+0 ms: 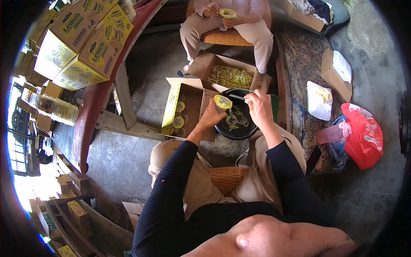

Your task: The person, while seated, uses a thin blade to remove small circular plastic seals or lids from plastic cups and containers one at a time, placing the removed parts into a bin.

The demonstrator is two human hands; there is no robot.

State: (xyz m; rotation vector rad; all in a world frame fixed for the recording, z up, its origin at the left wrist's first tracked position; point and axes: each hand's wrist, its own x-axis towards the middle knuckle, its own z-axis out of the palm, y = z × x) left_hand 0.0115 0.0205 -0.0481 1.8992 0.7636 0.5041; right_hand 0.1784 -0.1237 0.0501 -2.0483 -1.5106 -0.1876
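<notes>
In my left hand (211, 113) is a plastic cup with a yellow printed lid (223, 101), held upright over the left rim of a black basin (236, 136). Yellowish strips and scraps (237, 119) lie inside the basin. My right hand (258, 104) is raised over the basin's right side, fingers closed on the handle of a small knife-like tool (238, 97) whose pale blade points left towards the cup. Left of the basin stands an open carton (192, 114) holding several cups with yellow lids (178, 122).
Beyond the basin, a cardboard box (221, 61) holds yellow-green strips. A seated person (224, 19) opposite holds another lidded cup. Lemon drink cartons (86, 48) and stacked cups (54, 107) stand on the left table. A patterned bench (297, 74) at right bears a pink bottle (334, 132) and red bag (364, 136).
</notes>
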